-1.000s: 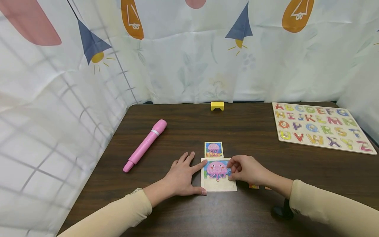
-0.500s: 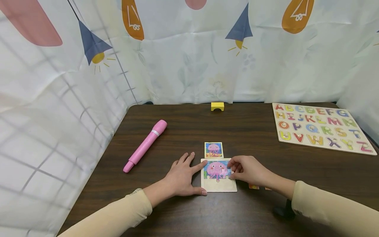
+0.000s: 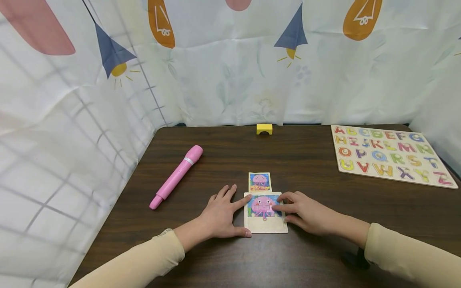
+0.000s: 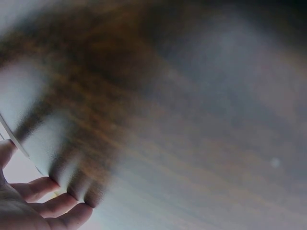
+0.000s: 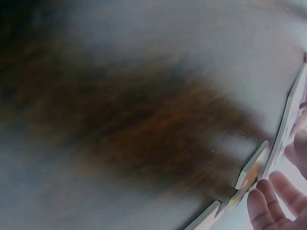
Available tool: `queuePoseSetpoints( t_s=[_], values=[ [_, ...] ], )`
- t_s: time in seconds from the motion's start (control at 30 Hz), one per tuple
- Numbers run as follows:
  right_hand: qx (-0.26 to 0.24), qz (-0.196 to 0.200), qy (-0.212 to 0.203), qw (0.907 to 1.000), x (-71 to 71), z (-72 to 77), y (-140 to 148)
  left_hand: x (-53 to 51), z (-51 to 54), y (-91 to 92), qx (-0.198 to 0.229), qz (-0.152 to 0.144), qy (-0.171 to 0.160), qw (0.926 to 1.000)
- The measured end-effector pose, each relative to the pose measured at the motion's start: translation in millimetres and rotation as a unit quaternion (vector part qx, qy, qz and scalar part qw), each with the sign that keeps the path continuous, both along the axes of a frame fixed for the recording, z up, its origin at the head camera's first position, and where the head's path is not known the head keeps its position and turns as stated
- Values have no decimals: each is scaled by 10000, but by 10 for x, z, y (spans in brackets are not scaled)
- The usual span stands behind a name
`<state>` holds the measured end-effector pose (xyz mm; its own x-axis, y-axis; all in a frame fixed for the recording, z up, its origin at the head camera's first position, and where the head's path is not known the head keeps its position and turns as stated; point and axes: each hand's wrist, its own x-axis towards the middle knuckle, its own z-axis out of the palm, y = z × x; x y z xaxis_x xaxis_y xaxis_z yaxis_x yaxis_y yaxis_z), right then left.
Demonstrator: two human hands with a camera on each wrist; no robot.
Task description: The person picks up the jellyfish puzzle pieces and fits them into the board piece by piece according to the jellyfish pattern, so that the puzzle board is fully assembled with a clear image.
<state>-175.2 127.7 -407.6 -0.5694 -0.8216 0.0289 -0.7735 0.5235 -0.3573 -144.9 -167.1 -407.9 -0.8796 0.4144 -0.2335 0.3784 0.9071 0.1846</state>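
Observation:
A jigsaw board [image 3: 266, 227] with a pale frame lies flat on the table. Pink jellyfish puzzle pieces [image 3: 262, 205] fill its upper part, while its lower part is bare wood. My left hand [image 3: 220, 216] is spread at the left side, index fingertip and thumb touching the board's edge. Over the right side, my right hand [image 3: 311, 214] rests extended fingers on the pieces, its thumb near the right rim. Loose puzzle pieces [image 5: 253, 165] lie beside the board in the right wrist view, partly behind the right hand; the head view hides them.
A small jellyfish picture card [image 3: 260, 182] lies just above the board. A pink pen-shaped stick [image 3: 176, 177] is on the left. A yellow arch block [image 3: 264, 129] stands at the back, and an alphabet board [image 3: 392, 156] lies at the back right.
My right hand has gone from pinching at the board's right side to touching the pieces with straighter fingers, its wrist shifted right and down. My left hand has stayed put.

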Motion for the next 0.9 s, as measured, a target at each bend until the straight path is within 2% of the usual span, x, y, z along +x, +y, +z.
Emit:
queuePoseSetpoints(
  t_s=[0.27,0.37,0.67,0.77,0.9],
  values=[
    [449,281,342,9980,26,-8,8,-3,-4,-2,-19,11,-36,10000],
    [564,388,565,9961,25,-6,6,-2,-3,-4,-24,-4,-15,10000],
    [946,570,889,9899,35,19,51,-1,2,2,-20,-25,1,10000],
    [914,612,822,9905,27,40,81,-2,3,1,-36,-23,-4,10000],
    [813,444,463,9946,7,65,102,1,5,-3,-27,-20,8,10000]
  ],
)
